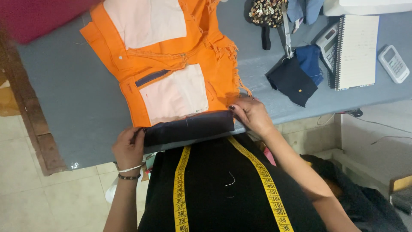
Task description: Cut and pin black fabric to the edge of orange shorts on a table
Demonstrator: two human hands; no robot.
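A strip of dark fabric [189, 129] was held stretched along the near edge of the grey tabletop [73, 99], just below an orange garment [171, 64] that was spread flat with its pale pocket linings [174, 92] turned up. The left end of the strip was pinched in the left hand [128, 148], whose grip was pressed together on the cloth, with bangles [128, 172] worn at the wrist. The right end was pinned by the right hand [251, 114], its fingertips closed on the corner where the strip met the frayed hem of the garment. A yellow tape measure [266, 180] was draped over the person's black clothing, both ends hanging down. Further back on the tabletop, well apart from the hands, scissors [286, 32], dark cloth scraps [292, 79], a spiral notebook [356, 51], a calculator [394, 63] and a sequinned piece [266, 12] were laid.
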